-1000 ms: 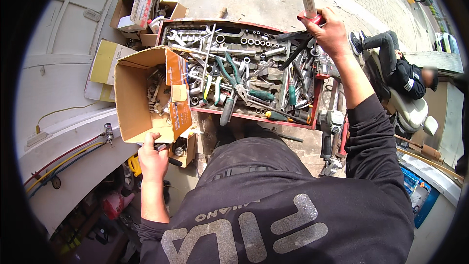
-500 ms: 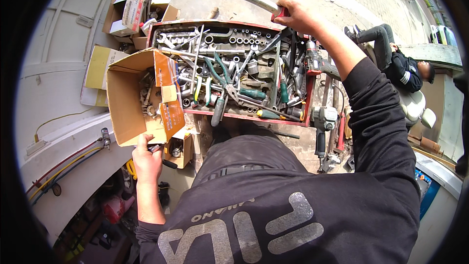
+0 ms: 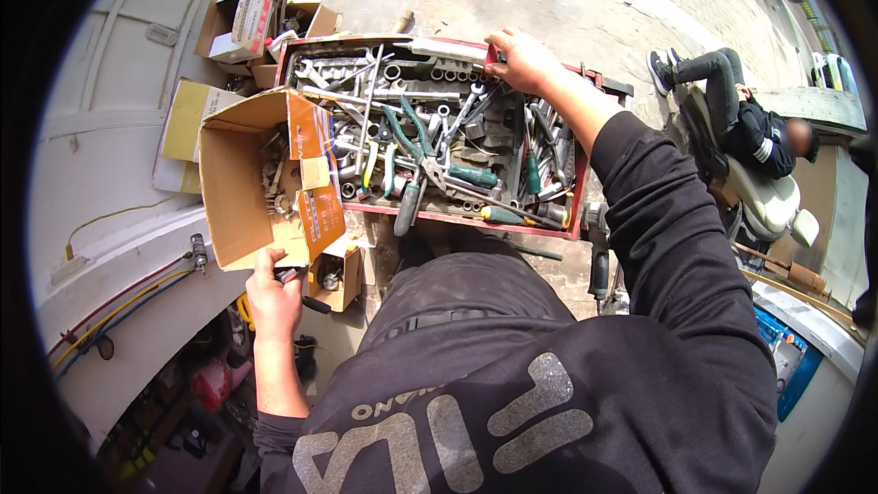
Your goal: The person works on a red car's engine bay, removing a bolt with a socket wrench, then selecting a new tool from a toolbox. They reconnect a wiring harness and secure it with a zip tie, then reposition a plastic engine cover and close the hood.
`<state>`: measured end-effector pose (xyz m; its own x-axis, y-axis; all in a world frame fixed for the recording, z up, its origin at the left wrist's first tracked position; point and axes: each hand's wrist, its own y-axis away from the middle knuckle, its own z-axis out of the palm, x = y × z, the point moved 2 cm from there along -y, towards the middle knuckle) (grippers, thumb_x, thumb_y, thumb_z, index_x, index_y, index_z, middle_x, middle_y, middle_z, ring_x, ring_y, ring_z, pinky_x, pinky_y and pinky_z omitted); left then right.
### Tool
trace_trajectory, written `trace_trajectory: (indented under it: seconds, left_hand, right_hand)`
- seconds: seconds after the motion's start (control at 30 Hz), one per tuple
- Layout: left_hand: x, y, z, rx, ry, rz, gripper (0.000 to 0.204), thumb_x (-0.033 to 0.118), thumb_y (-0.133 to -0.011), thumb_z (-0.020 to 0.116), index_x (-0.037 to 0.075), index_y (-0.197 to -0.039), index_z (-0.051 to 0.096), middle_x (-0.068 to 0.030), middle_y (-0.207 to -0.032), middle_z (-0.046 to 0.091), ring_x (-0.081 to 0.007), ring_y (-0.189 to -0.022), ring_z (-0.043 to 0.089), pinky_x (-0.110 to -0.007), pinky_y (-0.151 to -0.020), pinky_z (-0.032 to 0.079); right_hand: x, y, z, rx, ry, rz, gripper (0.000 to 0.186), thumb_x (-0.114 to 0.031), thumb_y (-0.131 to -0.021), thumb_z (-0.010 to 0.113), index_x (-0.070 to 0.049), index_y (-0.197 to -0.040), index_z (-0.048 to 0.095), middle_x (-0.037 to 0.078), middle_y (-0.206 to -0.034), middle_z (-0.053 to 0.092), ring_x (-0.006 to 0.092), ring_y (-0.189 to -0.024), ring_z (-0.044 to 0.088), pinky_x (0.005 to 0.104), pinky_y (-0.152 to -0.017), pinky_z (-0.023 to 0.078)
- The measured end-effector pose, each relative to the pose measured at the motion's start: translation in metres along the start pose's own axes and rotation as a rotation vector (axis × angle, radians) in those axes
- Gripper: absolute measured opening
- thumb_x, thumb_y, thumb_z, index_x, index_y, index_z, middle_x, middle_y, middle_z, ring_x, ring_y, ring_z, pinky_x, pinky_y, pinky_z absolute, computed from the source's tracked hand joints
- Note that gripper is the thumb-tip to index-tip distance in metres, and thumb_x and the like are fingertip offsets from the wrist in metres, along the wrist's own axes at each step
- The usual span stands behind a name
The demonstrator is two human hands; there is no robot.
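My right hand (image 3: 525,62) is closed on the red handle of a long, pale grey tool (image 3: 446,49) at the far rim of the red tool tray (image 3: 580,185); its exact kind is unclear. Wrenches, sockets, pliers (image 3: 412,135) and screwdrivers crowd the tray below it. At the lower left, my left hand (image 3: 274,295) closes round a black-handled tool (image 3: 315,305), whose other end is mostly hidden by the fingers. That hand is at the near flap of an open cardboard box (image 3: 240,192) with small metal parts inside. The box stands against the tray's left end.
A smaller carton (image 3: 337,282) with metal parts stands below the big box. More open cartons (image 3: 249,27) are at the far left by the white door. A black-handled power tool (image 3: 599,265) lies right of the tray. A seated person (image 3: 754,128) is at the far right.
My right hand has come nearer and a little left, lowering the red-handled tool from above the ground to the tray's far rim. My left hand has stayed almost still.
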<state>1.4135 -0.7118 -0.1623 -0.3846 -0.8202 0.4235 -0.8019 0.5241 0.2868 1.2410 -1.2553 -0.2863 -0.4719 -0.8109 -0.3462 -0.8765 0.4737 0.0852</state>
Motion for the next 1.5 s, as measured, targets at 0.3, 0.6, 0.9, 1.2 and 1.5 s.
trace_trajectory:
  seconds: [0.3,0.6,0.9,1.2,1.5]
  left_hand:
    - [0.0,-0.004,0.003,0.041,0.024,0.105,0.032,-0.001,-0.091,0.08,0.001,-0.118,0.065,-0.0248,-0.104,0.08,-0.0386,-0.097,0.081,-0.042,-0.09,0.061]
    - [0.004,-0.009,0.005,-0.015,0.037,0.035,0.032,0.001,-0.092,0.082,0.001,-0.118,0.064,-0.0239,-0.106,0.081,-0.0355,-0.097,0.082,-0.04,-0.088,0.062]
    - [-0.002,-0.01,0.008,0.003,0.061,0.059,0.035,0.002,-0.092,0.087,0.001,-0.118,0.063,-0.0224,-0.111,0.082,-0.0328,-0.103,0.083,-0.039,-0.092,0.062]
    - [-0.003,-0.009,0.006,0.018,0.04,0.082,0.034,0.0,-0.091,0.085,0.0,-0.117,0.063,-0.0217,-0.108,0.08,-0.0313,-0.098,0.081,-0.039,-0.09,0.062]
    - [0.0,-0.011,0.003,-0.004,0.047,0.113,0.033,0.002,-0.091,0.086,0.001,-0.116,0.064,-0.0214,-0.103,0.08,-0.0315,-0.094,0.081,-0.039,-0.088,0.061]
  right_hand:
    - [0.041,0.125,-0.048,-0.107,-0.187,0.444,0.04,-0.027,-0.1,0.071,0.002,-0.128,0.075,0.028,-0.117,0.078,0.0424,-0.119,0.075,0.051,-0.108,0.057]
    - [-0.001,0.163,0.093,0.053,-0.33,0.898,0.081,-0.017,-0.089,0.078,-0.004,-0.162,0.045,0.029,-0.151,0.055,0.0462,-0.139,0.061,0.0497,-0.121,0.05]
    - [-0.01,0.168,0.101,-0.205,-0.211,0.884,0.047,-0.025,-0.094,0.075,-0.001,-0.134,0.065,0.028,-0.135,0.071,0.0474,-0.126,0.072,0.0535,-0.109,0.058]
    - [0.004,0.224,0.048,0.169,-0.424,0.715,0.034,-0.026,-0.097,0.073,0.0,-0.119,0.068,0.03,-0.111,0.078,0.0488,-0.11,0.076,0.0557,-0.1,0.059]
    - [0.019,0.239,0.017,0.385,-0.553,0.571,0.014,-0.015,-0.105,0.077,-0.003,-0.11,0.071,0.009,-0.096,0.074,0.0179,-0.082,0.073,0.0362,-0.076,0.059]
